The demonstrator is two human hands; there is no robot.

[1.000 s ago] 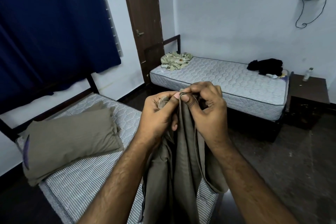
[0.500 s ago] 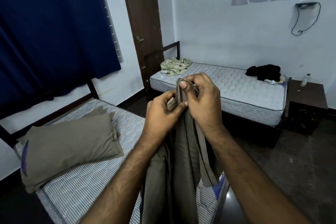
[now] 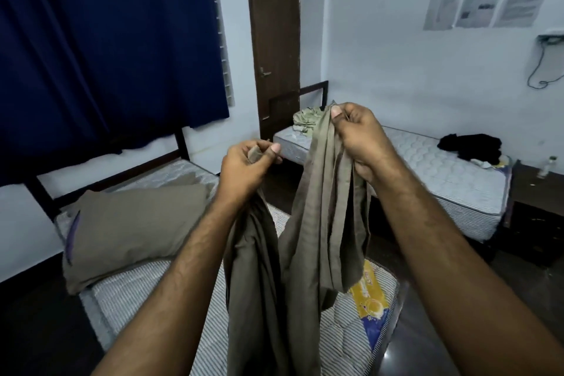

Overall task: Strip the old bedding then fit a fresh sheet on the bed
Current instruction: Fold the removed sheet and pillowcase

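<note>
A small dim room with a dark blue curtain (image 3: pixel 106 49) over the window and a brown door (image 3: pixel 274 40) in the corner. Two single beds: the far bed (image 3: pixel 442 180) lies bare along the back wall, a crumpled pale cloth (image 3: pixel 305 122) at one end and dark clothing (image 3: pixel 470 146) at the other. The near bed (image 3: pixel 146 293) is stripped to its striped mattress, with an olive pillow (image 3: pixel 131 229) at its head. Above it a person holds up an olive-brown sheet (image 3: pixel 308 238), bunched and hanging in long folds. The right hand (image 3: pixel 360 137) is raised and clutches a gathered edge, thumb pressed on the cloth; the left hand (image 3: pixel 247 168), lower and apart from it, pinches another corner between thumb and fingers. The stripping looks done — this is the unfolding of the fresh sheet. The next move likely calls for drawing the hands well apart to find the full edge, then casting the sheet over the mattress.
</note>
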